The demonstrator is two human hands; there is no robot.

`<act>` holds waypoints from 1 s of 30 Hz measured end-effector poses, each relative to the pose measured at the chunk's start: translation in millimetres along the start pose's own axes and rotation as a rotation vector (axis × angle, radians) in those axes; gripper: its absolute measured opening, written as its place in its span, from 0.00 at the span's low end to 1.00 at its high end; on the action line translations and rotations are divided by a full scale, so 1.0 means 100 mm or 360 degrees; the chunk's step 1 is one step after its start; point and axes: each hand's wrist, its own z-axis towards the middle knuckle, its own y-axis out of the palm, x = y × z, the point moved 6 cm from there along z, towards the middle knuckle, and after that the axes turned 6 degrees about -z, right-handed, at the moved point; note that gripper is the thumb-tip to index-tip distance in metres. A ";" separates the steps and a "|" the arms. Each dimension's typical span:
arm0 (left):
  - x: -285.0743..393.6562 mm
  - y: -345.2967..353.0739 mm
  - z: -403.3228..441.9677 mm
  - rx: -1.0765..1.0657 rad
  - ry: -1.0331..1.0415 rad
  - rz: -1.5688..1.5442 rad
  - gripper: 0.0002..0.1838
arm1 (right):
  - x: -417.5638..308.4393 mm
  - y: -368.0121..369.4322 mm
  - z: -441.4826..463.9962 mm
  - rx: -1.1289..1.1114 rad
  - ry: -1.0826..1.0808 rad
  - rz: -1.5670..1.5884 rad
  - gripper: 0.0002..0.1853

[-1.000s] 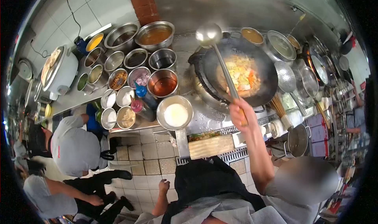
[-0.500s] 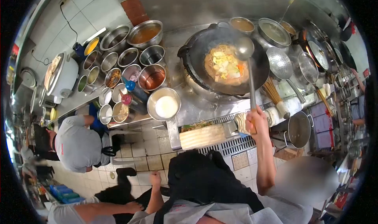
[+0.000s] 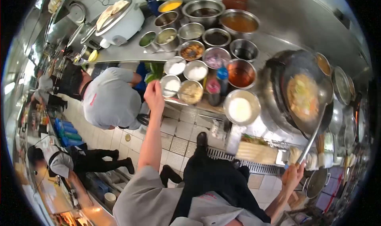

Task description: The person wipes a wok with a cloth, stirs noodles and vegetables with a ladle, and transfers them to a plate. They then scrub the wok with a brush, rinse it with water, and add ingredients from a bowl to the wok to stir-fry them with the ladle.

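Observation:
My right hand is closed round the handle of a long ladle, whose bowl rests at the right side of the wok. Inside the black wok lies a mix of pale cabbage and orange bits, blurred by motion. My left hand, fingers closed, is at the handle end of a spoon and seems to grip it. That spoon's other end sits in a metal pot of chopped pale garlic-like food. Pots of white powder stand beside it.
Metal pots of red liquid, sliced onion and dark sauce crowd the counter. Squeeze bottles stand near a bowl of white stuff. One co-worker bends at the left; another person works behind.
My view has swung left. My left hand has risen from beside my body to the spoon in the seasoning pot. The ladle has come down to the wok's right side.

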 end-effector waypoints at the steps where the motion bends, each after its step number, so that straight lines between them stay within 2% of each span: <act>1: -0.31 0.17 0.66 -0.0122 -0.0043 -0.0083 0.09 | 0.00 0.19 -0.09 0.0057 0.0063 0.0025 0.27; 2: -0.32 0.23 0.98 -0.0090 0.0092 0.0013 0.08 | -0.02 0.32 -0.13 0.0111 0.0019 0.0080 0.27; 3: -0.45 0.30 1.30 -0.0055 0.0275 0.0095 0.08 | 0.32 0.08 0.02 0.0257 0.0015 0.0083 0.28; 5: -0.77 0.45 1.95 -0.0150 0.0342 0.0314 0.09 | -0.12 0.64 -0.26 0.0324 0.0147 -0.0109 0.29; 7: -1.23 0.66 2.53 -0.0217 0.0393 0.0462 0.11 | 0.06 0.57 -0.26 0.0312 0.0077 -0.0002 0.29; 8: -1.51 0.79 2.82 -0.0302 0.0327 0.0524 0.13 | 0.11 0.57 -0.26 0.0306 0.0036 0.0050 0.29; 11: -2.10 1.14 3.38 -0.0587 0.0094 0.0774 0.18 | -0.13 0.97 -0.41 0.0483 0.0054 0.0010 0.15; 13: -2.23 1.31 3.56 -0.0828 -0.0111 0.1031 0.23 | -0.28 1.10 -0.47 0.0473 0.0082 -0.0096 0.14; 16: -2.45 1.58 3.57 -0.1270 -0.0248 0.1366 0.27 | -0.31 1.22 -0.49 0.0603 0.0131 -0.0092 0.14; 19: -3.03 1.91 3.60 -0.1557 -0.0405 0.1426 0.30 | -0.42 1.40 -0.51 0.0666 0.0097 -0.0088 0.12; 20: -3.04 1.93 3.59 -0.1437 -0.0257 0.1318 0.24 | -0.41 1.41 -0.49 0.0639 0.0083 -0.0058 0.11; 23: -3.22 2.09 3.70 -0.1409 0.0068 0.1271 0.16 | -0.39 1.44 -0.46 0.0574 0.0095 -0.0057 0.10; 25: -2.98 2.02 3.75 -0.1238 0.0162 0.1282 0.11 | -0.46 1.59 -0.48 0.0568 0.0156 -0.0177 0.09; 30: -2.60 1.87 3.95 -0.1056 0.0335 0.1181 0.09 | -0.40 1.59 -0.34 0.0530 0.0082 -0.0116 0.08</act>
